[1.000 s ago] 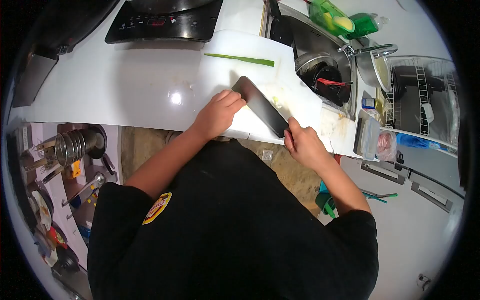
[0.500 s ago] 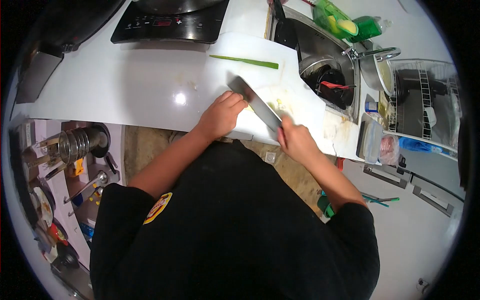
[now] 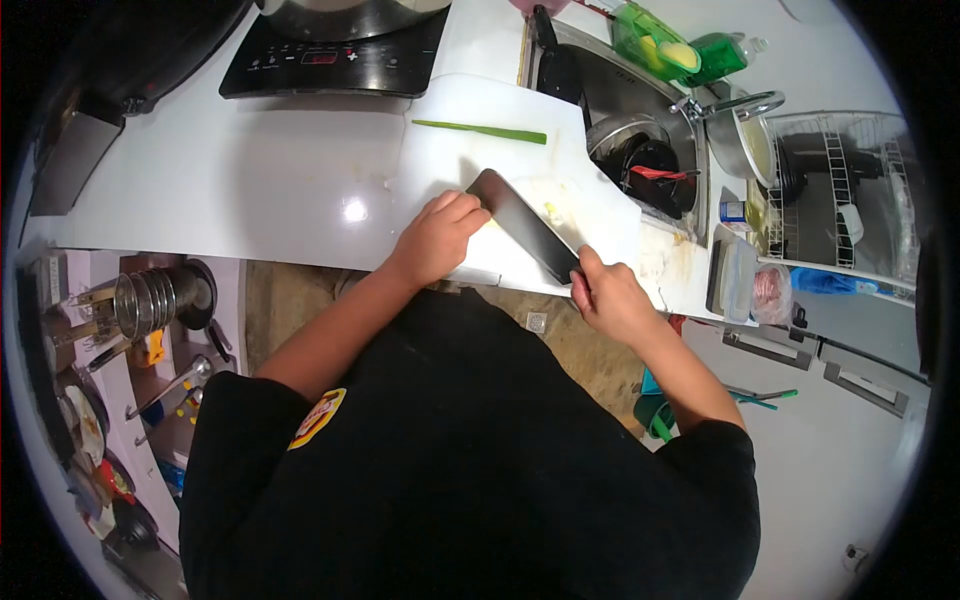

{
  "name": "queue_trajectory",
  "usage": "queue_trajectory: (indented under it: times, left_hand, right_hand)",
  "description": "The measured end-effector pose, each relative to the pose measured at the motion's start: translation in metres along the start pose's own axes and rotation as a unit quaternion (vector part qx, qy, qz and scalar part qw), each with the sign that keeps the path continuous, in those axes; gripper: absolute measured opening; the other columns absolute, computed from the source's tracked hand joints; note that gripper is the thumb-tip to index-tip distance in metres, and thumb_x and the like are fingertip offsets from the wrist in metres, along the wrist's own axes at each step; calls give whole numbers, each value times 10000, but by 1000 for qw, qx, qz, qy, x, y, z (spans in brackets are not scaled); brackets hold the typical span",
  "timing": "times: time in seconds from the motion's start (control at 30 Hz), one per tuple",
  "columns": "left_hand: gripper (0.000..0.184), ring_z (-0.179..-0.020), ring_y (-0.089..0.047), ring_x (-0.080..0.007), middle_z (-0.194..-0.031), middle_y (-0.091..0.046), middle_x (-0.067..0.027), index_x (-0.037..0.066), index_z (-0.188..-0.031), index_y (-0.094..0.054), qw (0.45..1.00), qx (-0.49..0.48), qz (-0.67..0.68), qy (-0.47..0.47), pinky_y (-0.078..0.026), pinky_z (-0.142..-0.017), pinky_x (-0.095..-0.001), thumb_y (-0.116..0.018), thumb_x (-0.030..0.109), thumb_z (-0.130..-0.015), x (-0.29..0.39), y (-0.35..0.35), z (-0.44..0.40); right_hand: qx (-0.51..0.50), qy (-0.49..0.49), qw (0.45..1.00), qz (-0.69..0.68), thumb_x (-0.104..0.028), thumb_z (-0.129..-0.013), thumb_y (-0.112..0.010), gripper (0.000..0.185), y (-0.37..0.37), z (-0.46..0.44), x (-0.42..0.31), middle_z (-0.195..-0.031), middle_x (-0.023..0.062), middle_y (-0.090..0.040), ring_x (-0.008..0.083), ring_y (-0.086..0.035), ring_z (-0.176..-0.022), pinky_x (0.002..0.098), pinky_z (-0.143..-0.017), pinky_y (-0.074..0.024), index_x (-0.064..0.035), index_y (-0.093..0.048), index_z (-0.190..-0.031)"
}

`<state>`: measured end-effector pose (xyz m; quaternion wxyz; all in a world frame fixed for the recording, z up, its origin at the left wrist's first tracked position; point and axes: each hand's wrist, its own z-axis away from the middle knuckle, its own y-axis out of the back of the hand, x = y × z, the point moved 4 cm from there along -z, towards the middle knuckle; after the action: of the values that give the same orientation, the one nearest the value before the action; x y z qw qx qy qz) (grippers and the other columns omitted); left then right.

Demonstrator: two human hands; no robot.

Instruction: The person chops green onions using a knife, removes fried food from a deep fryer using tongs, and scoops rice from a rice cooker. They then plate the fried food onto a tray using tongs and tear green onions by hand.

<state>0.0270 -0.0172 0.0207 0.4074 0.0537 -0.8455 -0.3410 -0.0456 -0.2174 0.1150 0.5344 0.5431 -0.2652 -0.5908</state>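
Note:
My right hand (image 3: 612,298) is closed around the handle of a broad kitchen knife (image 3: 528,230), its blade slanting up and left across the white cutting board (image 3: 480,98). Against the blade's far end, my left hand (image 3: 438,235) is closed with curled fingers. A pale yellowish bit shows at its fingertips, but what it holds is mostly hidden. Small yellow pieces (image 3: 552,211) lie on the board just right of the blade. Farther back on the board rests a long green stalk (image 3: 482,131).
A black induction cooker (image 3: 330,72) carries a metal pot (image 3: 345,18) at the back. To the right is a sink (image 3: 655,95) with a dark pan (image 3: 655,165) in it. A dish rack (image 3: 838,190) stands beyond. Shelves with utensils sit at lower left.
The knife's blade has tilted, and its face looks darker. My right hand has shifted slightly right and down. My left hand stays at the blade; the whole view has moved a little.

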Motion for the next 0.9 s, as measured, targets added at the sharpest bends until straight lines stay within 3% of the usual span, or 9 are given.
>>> queue_trajectory:
  times: [0.23,0.43,0.73,0.9]
  left_hand:
    - [290,-951,-540,-286,-977,-574,-112,18,-959,-621,1000,-1,9,-7,-461,-837,-367,-559,-67,-688,2,2,-1]
    - [285,-937,-543,-287,-970,-577,-115,21,-954,-623,1000,12,-4,-5,-462,-833,-370,-558,-64,-690,0,1,-1]
    - [272,-922,-548,-284,-947,-580,-111,16,-929,-623,1000,30,2,-5,-471,-810,-364,-558,-82,-684,1,3,1]
    - [265,-917,-551,-282,-933,-580,-111,15,-920,-621,1000,25,2,-15,-472,-804,-360,-558,-88,-684,2,3,1]
  right_hand:
    - [-26,-14,999,-29,-102,-862,-529,178,-8,-19,-6,-567,227,-557,431,-581,-591,504,-566,-467,20,-431,-949]
    - [52,39,998,-16,-115,-869,-512,169,-32,-62,-20,-596,241,-568,443,-584,-597,523,-586,-473,12,-422,-934]
    - [-26,-5,999,33,-126,-865,-526,195,-13,10,18,-563,233,-554,431,-583,-579,502,-559,-478,10,-438,-973]
    - [-4,-11,1000,10,-111,-857,-532,183,9,7,0,-538,225,-544,431,-579,-572,505,-563,-472,8,-435,-956]
